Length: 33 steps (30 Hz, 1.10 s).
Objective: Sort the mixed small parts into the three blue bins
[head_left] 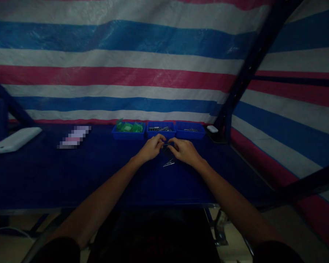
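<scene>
My left hand point(152, 147) and my right hand point(184, 149) are close together above the blue table point(98, 179), fingers curled in a pinch. A thin shiny metal rod point(167, 144) spans the narrow gap between their fingertips, and both hands appear to grip it. Its exact kind is too small and dim to make out. Just below the hands, several thin metal rods point(169, 164) lie loose on the table. Behind the fingers stands a blue bin point(161, 135) with small metal parts in it.
To the left, a blue bin point(128, 136) holds green plastic packets point(128, 127); a third blue bin point(190, 136) on the right contains metal pieces. A white case point(212, 129) sits by the frame post. Further left are a white device point(15, 140) and a pixelated item point(74, 137).
</scene>
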Each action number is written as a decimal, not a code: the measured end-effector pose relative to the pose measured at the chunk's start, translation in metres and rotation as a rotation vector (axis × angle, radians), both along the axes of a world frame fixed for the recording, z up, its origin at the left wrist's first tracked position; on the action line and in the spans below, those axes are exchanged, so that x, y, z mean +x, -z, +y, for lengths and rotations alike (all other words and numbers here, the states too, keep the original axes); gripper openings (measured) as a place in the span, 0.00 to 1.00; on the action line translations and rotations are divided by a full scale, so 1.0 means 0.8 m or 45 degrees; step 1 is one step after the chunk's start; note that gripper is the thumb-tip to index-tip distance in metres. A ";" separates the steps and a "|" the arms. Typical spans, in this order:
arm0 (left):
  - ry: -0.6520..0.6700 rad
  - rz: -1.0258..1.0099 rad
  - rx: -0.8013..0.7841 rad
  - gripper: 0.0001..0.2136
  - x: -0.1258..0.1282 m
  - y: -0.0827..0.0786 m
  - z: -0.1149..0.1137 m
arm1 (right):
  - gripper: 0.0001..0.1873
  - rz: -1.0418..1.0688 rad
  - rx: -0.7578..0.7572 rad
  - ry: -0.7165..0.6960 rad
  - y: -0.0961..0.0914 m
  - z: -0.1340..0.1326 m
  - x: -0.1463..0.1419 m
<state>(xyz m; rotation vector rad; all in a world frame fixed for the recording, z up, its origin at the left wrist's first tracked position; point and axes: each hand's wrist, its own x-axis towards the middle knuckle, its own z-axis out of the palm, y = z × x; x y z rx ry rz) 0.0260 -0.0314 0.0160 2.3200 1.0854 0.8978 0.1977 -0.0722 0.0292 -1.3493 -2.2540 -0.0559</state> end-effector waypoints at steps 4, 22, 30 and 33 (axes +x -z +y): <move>0.065 -0.169 -0.082 0.11 0.004 -0.002 -0.004 | 0.09 0.036 0.005 0.031 0.001 0.002 0.001; -0.138 0.546 0.095 0.12 -0.030 -0.005 0.012 | 0.19 0.106 0.159 0.674 -0.013 0.021 0.042; 0.111 0.701 -0.143 0.06 -0.058 -0.010 0.021 | 0.21 0.088 -0.053 0.765 0.000 0.021 0.056; 0.109 0.654 -0.066 0.06 -0.046 -0.013 0.013 | 0.18 -0.008 -0.054 0.382 0.000 0.008 0.016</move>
